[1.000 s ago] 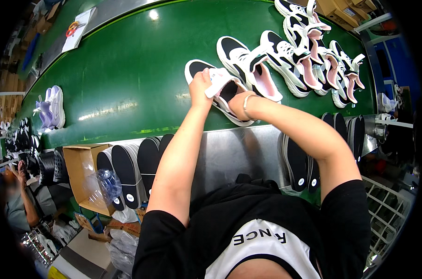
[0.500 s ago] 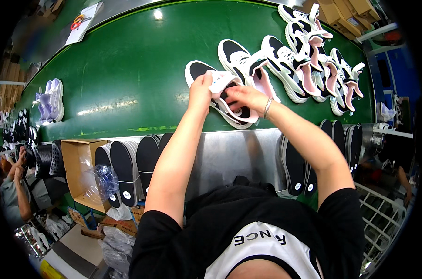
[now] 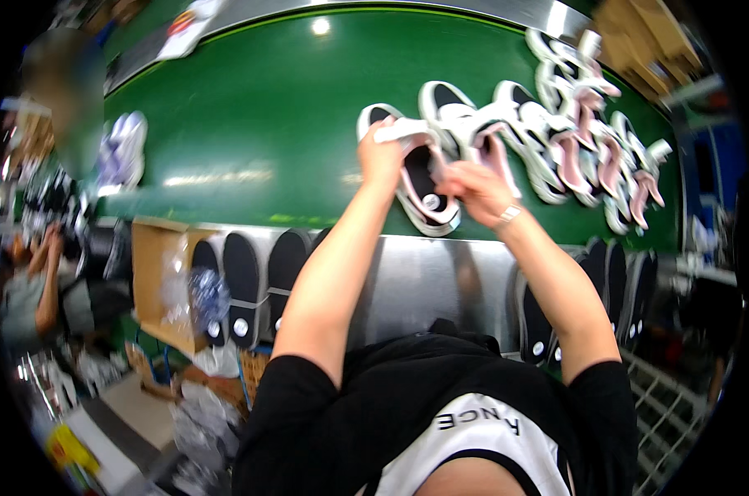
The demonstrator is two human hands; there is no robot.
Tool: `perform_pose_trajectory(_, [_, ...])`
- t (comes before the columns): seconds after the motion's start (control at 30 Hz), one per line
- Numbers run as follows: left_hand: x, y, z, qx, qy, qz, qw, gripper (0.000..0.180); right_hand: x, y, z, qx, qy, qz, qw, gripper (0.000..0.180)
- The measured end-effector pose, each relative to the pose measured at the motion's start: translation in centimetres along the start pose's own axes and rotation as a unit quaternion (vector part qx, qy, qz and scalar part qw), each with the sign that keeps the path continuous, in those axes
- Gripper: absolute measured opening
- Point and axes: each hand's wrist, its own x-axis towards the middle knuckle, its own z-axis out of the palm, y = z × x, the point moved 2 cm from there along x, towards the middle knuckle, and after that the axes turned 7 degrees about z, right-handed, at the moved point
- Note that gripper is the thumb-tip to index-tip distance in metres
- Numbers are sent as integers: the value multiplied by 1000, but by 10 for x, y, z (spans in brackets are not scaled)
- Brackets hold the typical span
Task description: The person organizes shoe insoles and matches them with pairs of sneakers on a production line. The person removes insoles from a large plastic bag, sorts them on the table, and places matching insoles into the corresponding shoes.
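A white and black sneaker (image 3: 428, 221) lies on the green table, its toe pointing away from me. Inside it shows a black insole (image 3: 420, 169) with a round white label at the heel. My left hand (image 3: 380, 155) is closed around the upper near the white tongue. At the right edge of the collar, my right hand (image 3: 476, 192) has its fingers curled in and seems to pinch the pink lining; motion blurs the fingertips. Right beside stands a second sneaker (image 3: 444, 103) of the same kind, touching or almost touching the first.
More matching sneakers (image 3: 548, 178) cluster at the right. Lilac sneakers (image 3: 129, 153) stand far left. Black insole stacks (image 3: 244, 273) line the metal ledge on both sides of me, next to a cardboard box (image 3: 154, 269) with clear plastic. Another person's hands (image 3: 50, 244) show at far left.
The whole view has shifted, so the table's things sit further right. My right hand has drawn back from inside the shoe to its collar edge, uncovering the insole. My left hand keeps its grip.
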Motion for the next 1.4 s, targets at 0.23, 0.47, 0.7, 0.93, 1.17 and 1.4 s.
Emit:
perform_pose_trajectory(0.23, [-72,76,13,424,40,375,824,44,-71,-13,27,-266,180,-139,937,15])
perform_pose_trajectory(0.47, [-175,124,-52,286,-147,180,930,12,-113,16,87,-360,-7,-97,928,19])
perform_pose_trajectory(0.7, [-188,204,-223,769,209,150,585,35,-172,13,-2,-571,206,-171,776,21])
perform_pose_trajectory(0.93, [-208,161,-234,761,89,150,625,25,-304,32,-114,-567,503,-88,647,19])
perform_pose_trajectory(1.17, [-220,118,-54,575,-295,369,668,10,-326,71,-132,-613,588,107,518,55])
perform_pose_trajectory(1.4, [-250,24,15,466,-617,340,534,17,-338,60,-128,-567,605,70,554,56])
